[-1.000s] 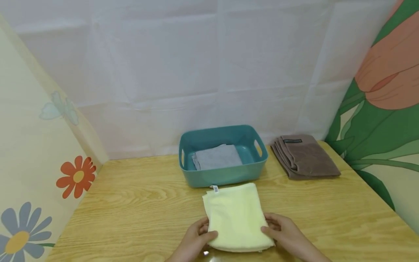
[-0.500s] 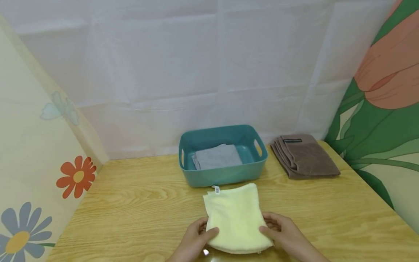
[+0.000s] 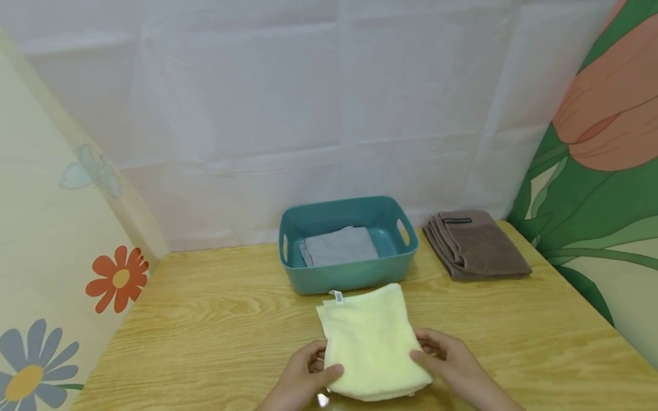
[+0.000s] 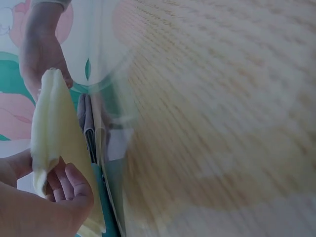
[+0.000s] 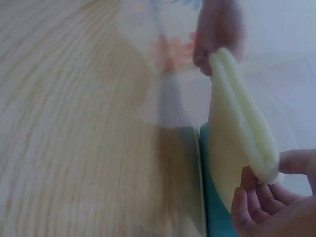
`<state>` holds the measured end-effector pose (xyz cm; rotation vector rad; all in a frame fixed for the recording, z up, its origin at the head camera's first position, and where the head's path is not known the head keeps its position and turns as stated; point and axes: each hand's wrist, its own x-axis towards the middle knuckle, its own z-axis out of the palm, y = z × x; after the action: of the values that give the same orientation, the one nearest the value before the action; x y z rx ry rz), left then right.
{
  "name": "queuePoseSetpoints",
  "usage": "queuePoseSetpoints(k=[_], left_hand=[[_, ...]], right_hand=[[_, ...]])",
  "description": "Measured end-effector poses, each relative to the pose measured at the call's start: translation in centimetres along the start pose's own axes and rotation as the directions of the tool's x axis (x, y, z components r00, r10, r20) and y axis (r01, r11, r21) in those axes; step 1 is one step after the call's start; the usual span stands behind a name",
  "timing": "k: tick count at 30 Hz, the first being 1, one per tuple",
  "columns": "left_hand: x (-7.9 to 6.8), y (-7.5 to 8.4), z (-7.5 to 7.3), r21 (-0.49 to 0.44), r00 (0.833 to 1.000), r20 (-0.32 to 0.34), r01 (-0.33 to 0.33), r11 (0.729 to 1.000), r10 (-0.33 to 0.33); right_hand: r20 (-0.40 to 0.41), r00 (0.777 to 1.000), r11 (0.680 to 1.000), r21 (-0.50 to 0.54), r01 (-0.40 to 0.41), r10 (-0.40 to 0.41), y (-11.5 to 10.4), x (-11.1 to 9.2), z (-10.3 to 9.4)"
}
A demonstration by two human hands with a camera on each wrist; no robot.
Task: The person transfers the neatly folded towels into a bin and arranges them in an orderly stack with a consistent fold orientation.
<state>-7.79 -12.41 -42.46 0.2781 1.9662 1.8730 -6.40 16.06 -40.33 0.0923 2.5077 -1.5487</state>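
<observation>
Head view, with both forearms cut off at the bottom edge and most fingers hidden beneath a folded yellow towel (image 3: pixel 372 342). Pinched near both closest corners by the left hand (image 3: pixel 303 374) and the right hand (image 3: pixel 452 363), thumbs on top, fingers curled underneath. Held just in front of a teal basket (image 3: pixel 354 278), over a wood-grained table (image 3: pixel 216 319); near edge raised off the surface in both wrist views, but impossible to tell whether the far edge touches anything. Partly hidden behind the basket's front wall: a folded grey cloth (image 3: pixel 341 246). Cropped and soft at the top of each wrist view: the opposite hand.

Plush and pale in look, roughly square, several layers thick, with a rounded fold along the near edge and layers slightly out of line at the far left.

Sticking out at that far left corner, a small white tag (image 3: pixel 338 297) with dark marks, too small to read. Right of the basket, a folded brown towel (image 3: pixel 483 246) bearing a dark label (image 3: pixel 457 220), equally unreadable.
</observation>
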Motion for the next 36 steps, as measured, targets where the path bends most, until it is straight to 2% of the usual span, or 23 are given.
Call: queuePoseSetpoints(k=[3, 8, 16, 23, 31, 36], left_hand=[[-0.1, 0.3, -0.2, 0.016, 1.000, 0.027, -0.015, 1.000, 0.014], [-0.2, 0.6, -0.5, 0.035, 1.000, 0.026, -0.018, 0.999, 0.017], [-0.7, 1.1, -1.0, 0.074, 0.999, 0.036, -0.043, 0.996, 0.040], [-0.9, 2.0, -1.0, 0.080, 0.997, 0.039, -0.073, 0.994, 0.070], [-1.1, 2.9, -1.3, 0.106, 0.998, 0.029, -0.058, 0.993, 0.055], [-1.2, 3.5, -1.5, 0.088, 0.993, 0.033, -0.112, 0.990, 0.110]], right_hand=[[-0.016, 0.999, 0.999, -0.003, -0.033, 0.033, -0.3, 0.0, -0.1], [-0.018, 0.998, 0.998, 0.009, -0.055, 0.055, -0.6, -0.2, -0.3], [0.015, 0.999, 0.999, 0.019, 0.031, -0.032, -1.3, -0.8, -0.9], [-0.001, 0.990, 0.990, -0.001, 0.142, -0.142, -2.1, -1.2, -1.5], [0.001, 0.991, 0.991, 0.015, 0.135, -0.135, -3.1, -1.5, -2.0], [-0.024, 0.987, 0.987, -0.004, 0.160, -0.160, -3.8, -1.7, -2.2]])
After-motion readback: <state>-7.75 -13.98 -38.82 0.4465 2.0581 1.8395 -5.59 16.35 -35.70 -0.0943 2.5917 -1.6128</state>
